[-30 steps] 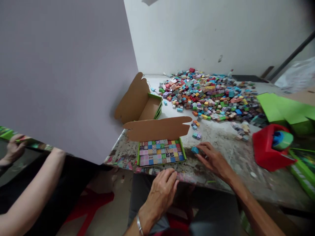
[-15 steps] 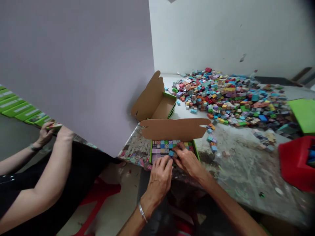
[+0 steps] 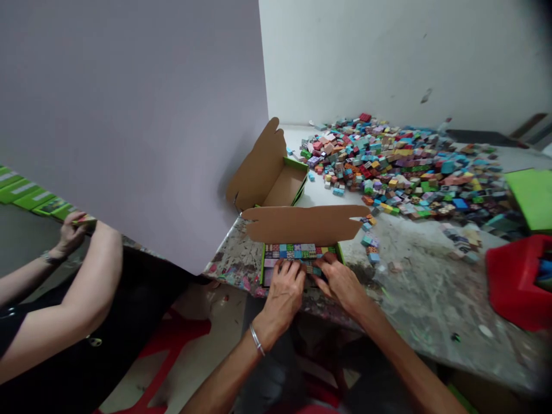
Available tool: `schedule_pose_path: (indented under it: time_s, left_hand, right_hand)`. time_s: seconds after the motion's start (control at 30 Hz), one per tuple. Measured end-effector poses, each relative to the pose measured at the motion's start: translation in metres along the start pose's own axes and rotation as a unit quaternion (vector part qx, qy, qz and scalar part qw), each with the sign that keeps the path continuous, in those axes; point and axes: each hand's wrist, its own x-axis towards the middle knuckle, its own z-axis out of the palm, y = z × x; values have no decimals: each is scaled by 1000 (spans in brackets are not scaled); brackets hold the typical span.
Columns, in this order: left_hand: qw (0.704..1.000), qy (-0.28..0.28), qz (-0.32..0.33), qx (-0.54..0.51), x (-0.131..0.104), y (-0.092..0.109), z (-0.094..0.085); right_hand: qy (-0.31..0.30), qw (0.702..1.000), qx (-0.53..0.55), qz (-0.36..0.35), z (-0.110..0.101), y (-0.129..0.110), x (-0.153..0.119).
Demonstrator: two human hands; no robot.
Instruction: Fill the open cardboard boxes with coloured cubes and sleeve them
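A green-edged cardboard box [image 3: 261, 270] stands on the near table edge, its brown lid [image 3: 304, 224] raised at the back. Rows of small patterned blocks [image 3: 297, 251] line its inside. My left hand [image 3: 282, 296] lies over the left and middle of the box, fingers slightly apart and bent, tips touching the blocks. My right hand [image 3: 342, 282] reaches in from the right, with thumb and fingers closed around small patterned blocks [image 3: 314, 270] in the front part. The fingers cover some of the blocks beneath.
Behind stands a second open box [image 3: 288, 184]. A heap of loose colourful blocks [image 3: 401, 167] spreads along the wall. A red container [image 3: 513, 282] and a green panel [image 3: 532, 198] are at right. A co-worker's arm [image 3: 86, 287] is at left, near green boxes [image 3: 34, 198].
My right hand has shifted right and a little down within the box. My left fingers have moved up onto the blocks. The view has tilted slightly.
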Motion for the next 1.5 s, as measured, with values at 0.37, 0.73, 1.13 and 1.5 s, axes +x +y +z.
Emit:
schedule_pose_path:
  time_s: [0.37,0.73,1.13,1.5]
  left_hand:
    - [999,-1,-35,19,19,-15,-1]
    - [997,61,-42,-37,14,-20,9]
    - [994,88,-5,-58,-7,24,19]
    - [996,67,-5,-61,-4,25,16]
  right_hand:
    - [80,994,79,-13,6,2,9]
    - [143,987,69,-13,1,-2,-8]
    - [152,941,-144,265,-2,96,-16]
    - [199,973,82,84,-20,33,-7]
